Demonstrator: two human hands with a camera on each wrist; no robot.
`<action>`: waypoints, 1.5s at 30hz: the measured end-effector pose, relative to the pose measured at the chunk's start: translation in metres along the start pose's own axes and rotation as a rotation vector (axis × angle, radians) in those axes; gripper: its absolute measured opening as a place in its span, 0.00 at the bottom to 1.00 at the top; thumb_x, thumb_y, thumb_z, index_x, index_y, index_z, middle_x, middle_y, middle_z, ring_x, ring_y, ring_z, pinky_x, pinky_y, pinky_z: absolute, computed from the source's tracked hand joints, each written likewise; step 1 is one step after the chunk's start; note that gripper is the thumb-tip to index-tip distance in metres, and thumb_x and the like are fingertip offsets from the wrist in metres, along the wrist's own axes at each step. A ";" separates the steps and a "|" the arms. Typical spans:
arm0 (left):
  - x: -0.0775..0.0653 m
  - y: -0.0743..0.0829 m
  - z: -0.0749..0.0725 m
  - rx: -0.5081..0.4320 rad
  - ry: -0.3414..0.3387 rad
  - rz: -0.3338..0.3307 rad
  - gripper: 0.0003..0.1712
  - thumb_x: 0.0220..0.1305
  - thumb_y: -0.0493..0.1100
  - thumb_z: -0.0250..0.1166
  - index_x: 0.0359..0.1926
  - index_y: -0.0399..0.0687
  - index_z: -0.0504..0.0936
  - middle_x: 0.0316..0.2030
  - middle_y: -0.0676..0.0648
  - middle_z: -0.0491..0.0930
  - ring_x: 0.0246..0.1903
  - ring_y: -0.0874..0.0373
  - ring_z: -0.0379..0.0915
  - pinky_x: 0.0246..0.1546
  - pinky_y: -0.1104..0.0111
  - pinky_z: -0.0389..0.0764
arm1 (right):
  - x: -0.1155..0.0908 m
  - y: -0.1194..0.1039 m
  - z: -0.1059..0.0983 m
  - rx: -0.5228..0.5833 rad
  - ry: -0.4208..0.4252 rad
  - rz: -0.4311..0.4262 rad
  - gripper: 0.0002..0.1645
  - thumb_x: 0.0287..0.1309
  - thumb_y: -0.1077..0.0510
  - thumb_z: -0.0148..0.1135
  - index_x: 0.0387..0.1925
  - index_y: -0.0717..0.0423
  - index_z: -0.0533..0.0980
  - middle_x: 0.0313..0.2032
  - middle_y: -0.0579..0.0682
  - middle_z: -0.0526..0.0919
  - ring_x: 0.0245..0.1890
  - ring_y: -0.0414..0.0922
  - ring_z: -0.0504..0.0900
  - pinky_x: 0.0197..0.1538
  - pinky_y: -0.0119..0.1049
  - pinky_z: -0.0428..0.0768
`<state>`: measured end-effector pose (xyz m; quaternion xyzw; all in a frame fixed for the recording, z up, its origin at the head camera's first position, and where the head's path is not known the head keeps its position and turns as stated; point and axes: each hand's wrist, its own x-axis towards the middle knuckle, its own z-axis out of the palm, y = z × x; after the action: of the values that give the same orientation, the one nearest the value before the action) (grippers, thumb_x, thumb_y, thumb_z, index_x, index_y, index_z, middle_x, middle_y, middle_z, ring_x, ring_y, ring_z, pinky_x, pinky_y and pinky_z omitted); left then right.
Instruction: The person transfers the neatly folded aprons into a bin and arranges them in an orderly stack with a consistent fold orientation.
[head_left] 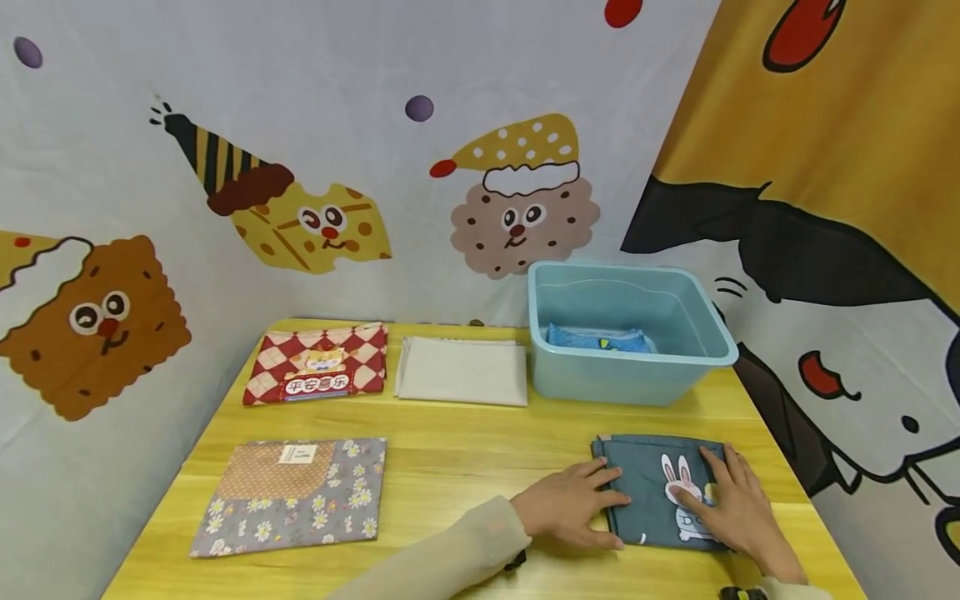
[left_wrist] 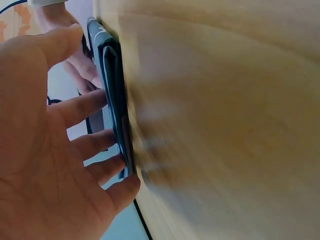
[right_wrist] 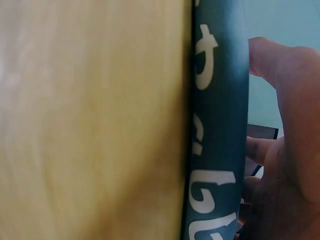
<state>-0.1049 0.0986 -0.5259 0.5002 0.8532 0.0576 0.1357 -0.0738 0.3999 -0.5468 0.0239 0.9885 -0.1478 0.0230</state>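
Lower right: left hand (head_left: 570,507) and right hand (head_left: 742,510), fingers extended, rest on folded green cloth (head_left: 645,483), gripping nothing. Apparent step: smoothing; next move calls for even pressure.

Looks evenly bright and fairly crisp in the head view, with wide-angle stretching toward the edges. Shows soft, smudged shadows on the desk (left_wrist: 225,125) beside the left fingers (left_wrist: 95,144) in the left wrist view. Appears blurrier in the right wrist view, with a diagonal shadow, pale glare far left, and the right hand (right_wrist: 295,155) darkened.
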 end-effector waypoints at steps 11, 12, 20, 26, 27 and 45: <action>-0.001 -0.006 -0.002 -0.028 0.018 -0.043 0.32 0.62 0.73 0.43 0.66 0.78 0.59 0.72 0.59 0.47 0.73 0.58 0.38 0.71 0.67 0.48 | 0.002 -0.010 -0.002 0.014 -0.020 -0.022 0.61 0.50 0.25 0.55 0.69 0.65 0.52 0.68 0.74 0.42 0.66 0.73 0.42 0.58 0.73 0.47; -0.002 -0.006 -0.002 -0.026 0.020 -0.045 0.32 0.62 0.73 0.43 0.66 0.78 0.59 0.72 0.59 0.47 0.73 0.58 0.39 0.71 0.67 0.49 | 0.003 -0.012 -0.001 0.012 -0.024 -0.021 0.61 0.50 0.25 0.55 0.69 0.65 0.52 0.68 0.74 0.42 0.66 0.74 0.42 0.58 0.73 0.47; -0.010 -0.014 0.000 -0.068 0.040 -0.066 0.30 0.62 0.72 0.45 0.65 0.79 0.61 0.72 0.60 0.49 0.72 0.59 0.40 0.70 0.66 0.51 | 0.004 -0.023 0.002 0.009 -0.007 -0.035 0.61 0.49 0.25 0.55 0.69 0.63 0.53 0.69 0.71 0.42 0.66 0.73 0.43 0.60 0.72 0.48; -0.016 -0.019 0.002 -0.040 0.073 -0.063 0.29 0.63 0.70 0.47 0.65 0.78 0.62 0.72 0.59 0.51 0.72 0.58 0.42 0.70 0.65 0.51 | 0.007 -0.032 0.003 -0.017 -0.019 -0.025 0.62 0.47 0.22 0.54 0.69 0.63 0.54 0.69 0.71 0.45 0.65 0.72 0.46 0.58 0.73 0.49; -0.017 -0.020 0.003 -0.038 0.077 -0.062 0.29 0.63 0.70 0.47 0.65 0.78 0.62 0.72 0.58 0.51 0.72 0.57 0.43 0.70 0.65 0.51 | 0.008 -0.034 0.002 -0.023 -0.025 -0.026 0.63 0.47 0.22 0.54 0.68 0.63 0.54 0.69 0.71 0.46 0.65 0.72 0.47 0.58 0.73 0.50; -0.055 -0.036 0.006 -0.132 0.182 -0.068 0.25 0.66 0.64 0.50 0.62 0.72 0.69 0.70 0.55 0.57 0.71 0.53 0.49 0.69 0.61 0.56 | 0.013 -0.071 -0.002 -0.046 -0.090 -0.096 0.63 0.42 0.21 0.58 0.68 0.61 0.58 0.68 0.70 0.50 0.63 0.73 0.52 0.53 0.71 0.62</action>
<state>-0.1083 0.0327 -0.5302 0.4535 0.8730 0.1540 0.0920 -0.0903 0.3327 -0.5249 -0.0306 0.9896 -0.1271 0.0607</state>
